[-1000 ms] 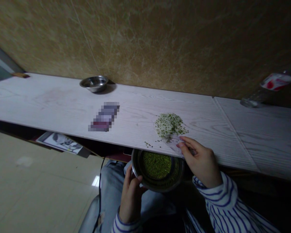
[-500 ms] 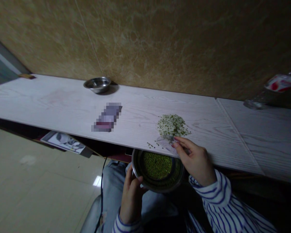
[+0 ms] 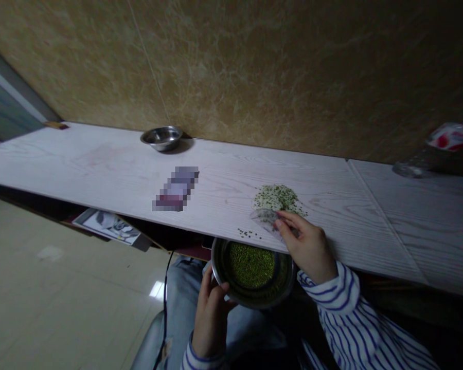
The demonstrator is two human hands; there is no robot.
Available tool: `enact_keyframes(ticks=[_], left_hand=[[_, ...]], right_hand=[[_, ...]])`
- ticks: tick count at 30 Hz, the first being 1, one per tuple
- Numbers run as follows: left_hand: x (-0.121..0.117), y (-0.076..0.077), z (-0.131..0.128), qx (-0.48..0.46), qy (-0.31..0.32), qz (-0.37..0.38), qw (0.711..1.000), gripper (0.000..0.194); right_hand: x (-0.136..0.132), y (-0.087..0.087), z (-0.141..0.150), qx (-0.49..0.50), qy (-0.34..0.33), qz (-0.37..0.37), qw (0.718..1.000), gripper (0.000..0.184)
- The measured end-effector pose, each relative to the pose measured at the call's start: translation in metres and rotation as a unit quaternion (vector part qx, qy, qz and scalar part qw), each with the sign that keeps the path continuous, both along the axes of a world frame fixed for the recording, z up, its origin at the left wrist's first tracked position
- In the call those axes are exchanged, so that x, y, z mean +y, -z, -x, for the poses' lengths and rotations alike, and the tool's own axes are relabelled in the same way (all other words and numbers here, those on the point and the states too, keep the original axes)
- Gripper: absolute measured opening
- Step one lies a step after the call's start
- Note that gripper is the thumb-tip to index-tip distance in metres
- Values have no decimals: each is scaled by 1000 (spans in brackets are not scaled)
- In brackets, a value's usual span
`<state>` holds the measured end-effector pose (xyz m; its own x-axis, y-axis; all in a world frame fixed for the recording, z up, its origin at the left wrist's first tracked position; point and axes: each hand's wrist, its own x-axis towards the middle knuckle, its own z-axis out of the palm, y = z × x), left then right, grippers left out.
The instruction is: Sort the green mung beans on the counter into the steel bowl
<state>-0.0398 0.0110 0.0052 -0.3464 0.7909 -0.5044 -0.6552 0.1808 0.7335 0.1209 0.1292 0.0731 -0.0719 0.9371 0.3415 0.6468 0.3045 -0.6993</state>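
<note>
My left hand (image 3: 213,313) grips the left rim of a metal bowl (image 3: 285,288), which I hold just below the table's front edge. Green beans (image 3: 251,264), likely mung beans, cover the bowl's bottom. My right hand (image 3: 308,244) pinches a clear, curved plastic piece (image 3: 264,218) above the tabletop; its exact kind is hard to make out. Just beyond the plastic lies a pile of green beans mixed with white grains (image 3: 280,198). Several loose beans (image 3: 247,234) are scattered near the edge, left of the plastic.
On the white wood-grain table (image 3: 224,169), a small metal bowl (image 3: 162,139) stands by the wall. A blurred-out phone-like object (image 3: 176,189) lies left of the pile. A clear bottle with a red-and-white label (image 3: 443,144) is at the far right. An open drawer (image 3: 111,226) juts out below.
The plastic piece in my right hand has lifted and tilted slightly near the pile's front edge. My left hand still holds the bowl. The whole view has shifted a little.
</note>
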Motion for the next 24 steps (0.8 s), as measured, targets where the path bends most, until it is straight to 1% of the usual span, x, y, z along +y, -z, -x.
enact_keyframes(ticks=[6, 11, 13, 19, 24], left_hand=[[0, -3, 0, -2, 4, 1, 1000, 65], [0, -1, 0, 0, 4, -7, 1000, 65], [1, 0, 1, -3, 8, -5, 1000, 65], [2, 0, 0, -6, 5, 1, 1000, 68], [1, 1, 2, 3, 10, -16, 1000, 62]], right_hand=[[4, 0, 9, -18, -40, 5, 999, 24], [10, 1, 13, -9, -45, 4, 999, 26], [12, 2, 16, -11, -58, 11, 998, 26], [10, 4, 20, 1, -125, 39, 991, 26], [6, 0, 17, -1, -185, 73, 980, 22]])
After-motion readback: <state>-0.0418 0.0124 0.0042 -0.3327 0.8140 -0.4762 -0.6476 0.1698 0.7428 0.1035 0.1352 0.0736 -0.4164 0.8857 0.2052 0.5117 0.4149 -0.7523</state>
